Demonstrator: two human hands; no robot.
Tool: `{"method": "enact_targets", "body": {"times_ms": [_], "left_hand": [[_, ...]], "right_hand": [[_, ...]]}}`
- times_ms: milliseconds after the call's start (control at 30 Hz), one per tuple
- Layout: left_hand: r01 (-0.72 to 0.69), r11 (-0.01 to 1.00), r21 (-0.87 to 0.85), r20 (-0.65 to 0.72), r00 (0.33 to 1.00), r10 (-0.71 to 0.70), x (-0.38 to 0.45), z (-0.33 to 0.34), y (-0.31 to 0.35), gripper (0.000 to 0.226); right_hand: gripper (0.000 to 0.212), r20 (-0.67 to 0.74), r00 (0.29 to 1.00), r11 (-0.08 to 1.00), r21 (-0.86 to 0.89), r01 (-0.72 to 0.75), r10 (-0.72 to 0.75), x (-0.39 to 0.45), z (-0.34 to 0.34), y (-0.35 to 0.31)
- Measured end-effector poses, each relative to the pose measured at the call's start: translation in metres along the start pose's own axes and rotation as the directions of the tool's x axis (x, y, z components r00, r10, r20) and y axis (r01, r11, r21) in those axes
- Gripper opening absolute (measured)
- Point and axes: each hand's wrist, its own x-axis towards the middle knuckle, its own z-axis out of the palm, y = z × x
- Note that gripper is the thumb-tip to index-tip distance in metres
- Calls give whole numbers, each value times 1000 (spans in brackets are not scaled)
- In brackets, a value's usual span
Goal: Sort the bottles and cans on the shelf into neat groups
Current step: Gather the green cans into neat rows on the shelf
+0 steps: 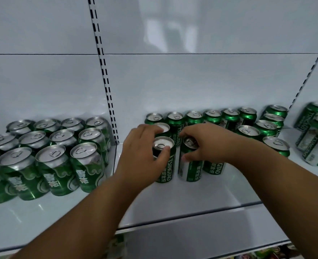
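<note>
Two green Tsingtao cans stand upright side by side on the middle shelf section. My left hand (142, 154) grips the left can (166, 165) from its left side, thumb at the rim. The right can (190, 165) is held near its top by my right hand (206, 144), fingers curled over the lid. Behind them runs a row of the same green cans (212, 116) along the back wall. A third can (214, 168) stands partly hidden under my right wrist.
A block of green cans with a different label (47, 157) fills the left shelf section. More Tsingtao cans (266, 128) cluster at the right, and others (317, 139) beyond the right upright. The shelf front edge (192, 214) runs below my forearms.
</note>
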Motion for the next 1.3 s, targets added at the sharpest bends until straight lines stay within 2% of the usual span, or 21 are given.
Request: {"method": "enact_targets", "body": {"times_ms": [100, 167, 200, 267, 333, 400, 533, 667, 733, 833, 900, 1033, 1300], "left_hand": [[-132, 990, 40, 77, 989, 129, 25, -4, 9, 31], [-183, 983, 3, 197, 964, 179, 42, -7, 19, 30], [-209, 978, -13, 282, 937, 204, 51, -8, 25, 30], [-260, 965, 19, 462, 859, 222, 65, -4, 36, 36], [-302, 949, 87, 590, 783, 195, 75, 2, 44, 45], [-343, 933, 108, 656, 730, 192, 80, 10, 48, 44], [-396, 906, 147, 712, 679, 181, 88, 19, 52, 49], [-421, 888, 183, 756, 638, 147, 103, 17, 53, 53], [-430, 876, 220, 760, 638, 123, 115, 17, 51, 56], [-430, 861, 272, 748, 657, 91, 138, 19, 46, 57], [-424, 853, 303, 748, 660, 63, 149, 21, 43, 57], [-379, 871, 313, 747, 664, 21, 159, 29, 34, 50], [-425, 847, 319, 780, 625, 20, 150, 40, 29, 50]], "right_hand": [[84, -30, 1000, 999, 34, 6, -5, -3, -3, 5], [70, -202, 979, 993, 110, 34, -12, -16, 5, 9], [56, -328, 945, 986, 147, 72, -20, -24, 15, 10], [30, -561, 828, 965, 217, 145, 1, -40, 39, 8], [24, -704, 708, 945, 272, 183, 65, -49, 66, 7], [26, -758, 639, 927, 321, 194, 129, -50, 86, 9], [25, -732, 604, 885, 457, 93, 314, -50, 103, 10], [17, -654, 616, 823, 568, 16, 439, -51, 126, -9], [21, -567, 656, 745, 667, 10, 499, -45, 135, -17], [38, -407, 766, 614, 789, 21, 498, -31, 136, -24], [43, -342, 819, 592, 806, 4, 461, -22, 130, -25], [46, -309, 814, 591, 805, -51, 491, -7, 125, -20], [45, -236, 845, 578, 810, -102, 480, -14, 127, -19]]}}
